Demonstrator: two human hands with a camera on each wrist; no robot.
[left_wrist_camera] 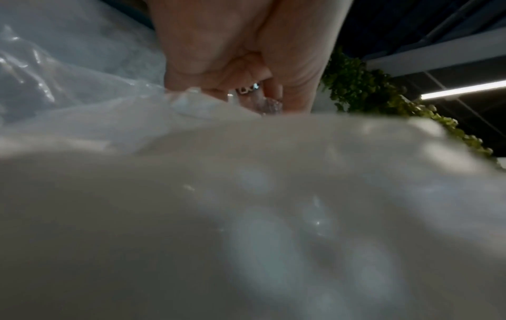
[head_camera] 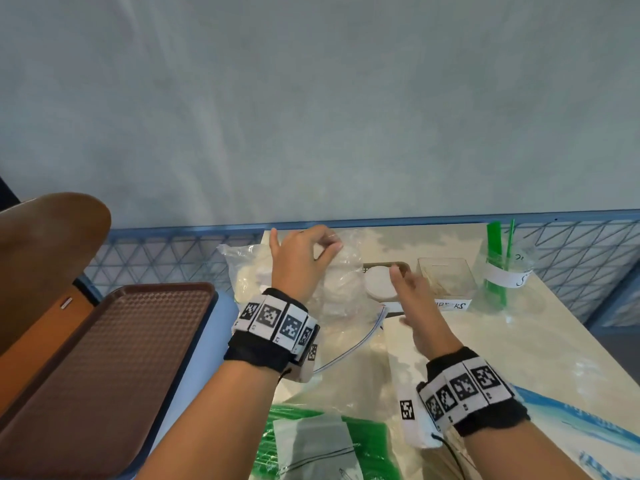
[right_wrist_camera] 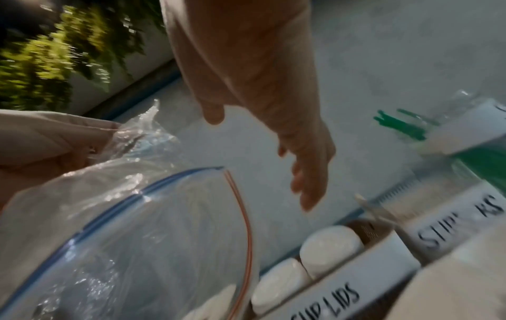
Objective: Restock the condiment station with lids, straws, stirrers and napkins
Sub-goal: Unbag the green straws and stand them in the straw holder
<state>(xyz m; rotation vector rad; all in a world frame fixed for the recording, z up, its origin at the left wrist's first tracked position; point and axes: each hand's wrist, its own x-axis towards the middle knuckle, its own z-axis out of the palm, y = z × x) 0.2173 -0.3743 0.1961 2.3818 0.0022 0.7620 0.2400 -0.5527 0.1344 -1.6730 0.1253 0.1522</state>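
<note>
L hand (head_camera: 300, 258) pinches the top of the clear zip bag (head_camera: 334, 289) near the table's (head_camera: 561, 358) far edge, thumb & fingers clamped on the plastic; bag mouth gapes toward the R side. R hand (head_camera: 415, 299) hovers just beside the bag, fingers straight & apart, holding nothing. White lids (head_camera: 380, 283) sit in the brown tray (head_camera: 398, 266) labelled LIDS, betw bag & stirrer box (head_camera: 446, 282). Cup w/ green straws (head_camera: 498, 271) at far R. Brown serving tray (head_camera: 97, 368) off the L edge
</note>
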